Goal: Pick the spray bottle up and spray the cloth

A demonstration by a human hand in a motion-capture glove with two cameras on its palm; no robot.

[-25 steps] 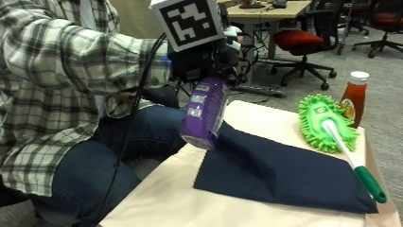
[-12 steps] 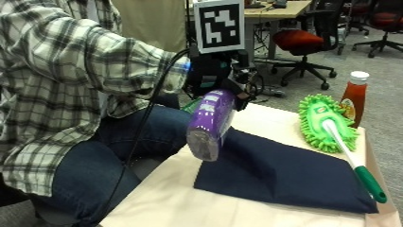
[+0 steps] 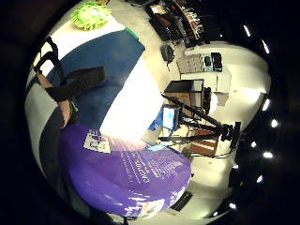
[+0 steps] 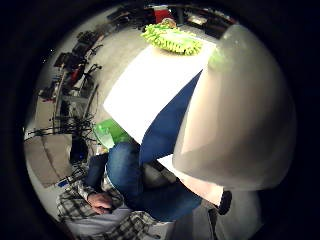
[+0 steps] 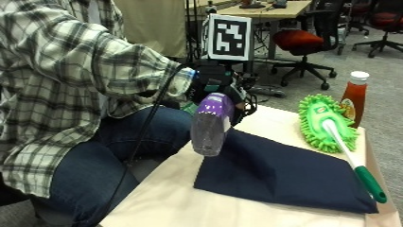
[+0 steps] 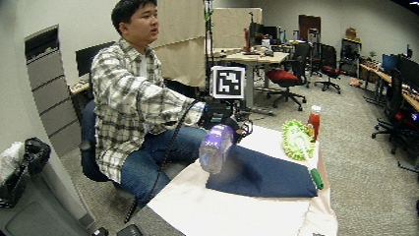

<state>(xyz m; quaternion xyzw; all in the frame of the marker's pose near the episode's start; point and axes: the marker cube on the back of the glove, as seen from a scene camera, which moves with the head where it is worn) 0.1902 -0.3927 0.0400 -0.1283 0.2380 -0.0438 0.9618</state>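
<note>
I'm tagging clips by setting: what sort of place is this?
Most likely an open office or lab: rolling office chairs, desks with monitors, and carpeted floor surround the cloth-covered table.

A purple spray bottle (image 5: 211, 124) with a clear, colourless base was seen, gripped by a black-gloved hand (image 5: 217, 85). The cloth (image 5: 283, 172) was dark navy, laid on a cream surface (image 5: 182, 203). A lime-green duster (image 5: 324, 122) with a white and green handle was noted, and a red sauce bottle (image 5: 354, 97) capped in white. The sleeve (image 5: 107, 66) was checked in white and grey.
</note>
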